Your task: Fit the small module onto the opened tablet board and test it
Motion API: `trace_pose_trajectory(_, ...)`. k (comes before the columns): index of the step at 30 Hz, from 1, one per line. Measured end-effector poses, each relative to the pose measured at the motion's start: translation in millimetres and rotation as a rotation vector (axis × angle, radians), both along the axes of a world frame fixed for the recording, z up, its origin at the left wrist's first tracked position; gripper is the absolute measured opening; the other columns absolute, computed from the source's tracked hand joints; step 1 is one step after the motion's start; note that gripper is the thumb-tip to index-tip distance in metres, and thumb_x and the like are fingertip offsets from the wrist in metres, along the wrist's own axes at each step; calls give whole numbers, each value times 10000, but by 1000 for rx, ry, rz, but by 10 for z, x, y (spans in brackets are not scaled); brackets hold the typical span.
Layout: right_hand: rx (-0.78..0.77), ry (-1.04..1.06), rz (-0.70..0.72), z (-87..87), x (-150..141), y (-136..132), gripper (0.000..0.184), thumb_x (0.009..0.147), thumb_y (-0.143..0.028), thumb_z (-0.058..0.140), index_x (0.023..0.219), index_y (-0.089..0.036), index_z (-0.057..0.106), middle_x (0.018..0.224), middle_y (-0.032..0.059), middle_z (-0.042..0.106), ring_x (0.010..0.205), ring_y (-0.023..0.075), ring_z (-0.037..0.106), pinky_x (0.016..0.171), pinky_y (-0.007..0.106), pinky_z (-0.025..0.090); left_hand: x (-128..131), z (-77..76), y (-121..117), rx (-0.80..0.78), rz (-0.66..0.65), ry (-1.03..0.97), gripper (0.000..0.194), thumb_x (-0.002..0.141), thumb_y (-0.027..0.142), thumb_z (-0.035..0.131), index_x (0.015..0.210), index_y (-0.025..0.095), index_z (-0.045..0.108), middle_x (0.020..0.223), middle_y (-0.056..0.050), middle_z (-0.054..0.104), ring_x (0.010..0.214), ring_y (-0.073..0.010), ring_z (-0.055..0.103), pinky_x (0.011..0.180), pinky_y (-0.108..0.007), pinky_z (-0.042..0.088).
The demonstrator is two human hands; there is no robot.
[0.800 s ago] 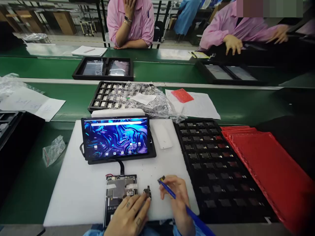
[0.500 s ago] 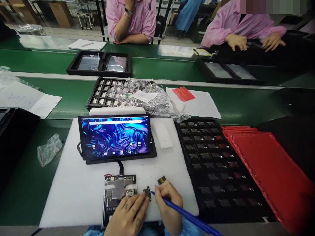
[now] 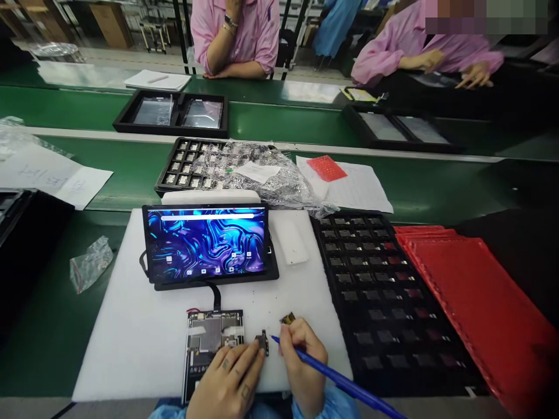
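Note:
My left hand [image 3: 229, 381] rests on the lower right of a bare circuit board [image 3: 208, 340], its fingertips pressing beside a small black camera module [image 3: 262, 341] at the board's right edge. My right hand [image 3: 302, 361] grips a blue pen-like tool [image 3: 340, 381], whose tip points at that module. A second tiny module [image 3: 287, 318] lies just above my right fingers. A flat cable joins the board to a lit tablet screen [image 3: 206, 240] on the white foam mat [image 3: 131, 326].
A black tray of small parts [image 3: 375, 291] sits right of the mat, with red bags [image 3: 471, 302] beyond. Another parts tray under crinkled plastic [image 3: 253, 171] lies behind the tablet. Two people in pink sit across the green conveyor [image 3: 279, 122].
My right hand swung the blue tool's tip leftward from the loose module to the module at the board's edge. The view shifted slightly.

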State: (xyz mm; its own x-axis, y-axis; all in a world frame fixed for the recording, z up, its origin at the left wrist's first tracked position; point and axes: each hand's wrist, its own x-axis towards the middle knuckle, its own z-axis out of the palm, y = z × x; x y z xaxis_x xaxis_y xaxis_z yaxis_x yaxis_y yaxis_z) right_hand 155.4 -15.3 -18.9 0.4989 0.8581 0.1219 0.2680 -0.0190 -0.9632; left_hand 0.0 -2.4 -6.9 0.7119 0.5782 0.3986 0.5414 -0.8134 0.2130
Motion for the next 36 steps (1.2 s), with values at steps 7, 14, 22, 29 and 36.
trace_pose_trajectory(7, 33, 238, 17, -2, 1, -24, 491, 954, -550, 211, 683, -229, 465, 565, -45, 439, 436, 115, 418, 392, 212, 384, -75, 47, -4, -84, -30, -83, 398, 981, 118, 257, 1060, 148, 646, 998, -90, 724, 910, -171, 648, 802, -289, 502)
trace_pose_trajectory(14, -12, 31, 10, 6, 75, -125, 244, 898, -376, 538, 760, -204, 642, 640, -3, 572, 542, 135, 563, 488, 219, 459, -396, 119, 261, -267, 121, -300, 300, 922, 89, 395, 1151, 144, 581, 912, -86, 665, 845, -162, 639, 752, -238, 530)
trace_pose_trajectory(22, -103, -472, 68, -81, 59, -345, 174, 911, -338, 517, 865, -225, 642, 612, -6, 626, 507, 154, 625, 507, 228, 506, -705, -13, 571, -324, 500, -370, 202, 898, 172, 479, 1015, 206, 640, 778, 10, 617, 672, -121, 606, 626, -209, 483)
trace_pose_trajectory(29, -164, -530, 62, -136, -94, -353, 234, 830, -448, 618, 823, -248, 498, 691, 0, 574, 621, 204, 629, 570, 293, 527, -693, 4, 573, -335, 524, -387, 205, 885, 205, 480, 991, 205, 655, 739, 16, 622, 619, -120, 597, 592, -209, 478)
trace_pose_trajectory(36, -107, -446, 66, -137, -128, -311, 191, 868, -350, 581, 771, -258, 444, 708, -12, 590, 610, 179, 635, 563, 260, 518, -719, -24, 595, -363, 568, -392, 211, 865, 258, 489, 978, 207, 660, 742, 16, 656, 582, -121, 609, 562, -206, 491)
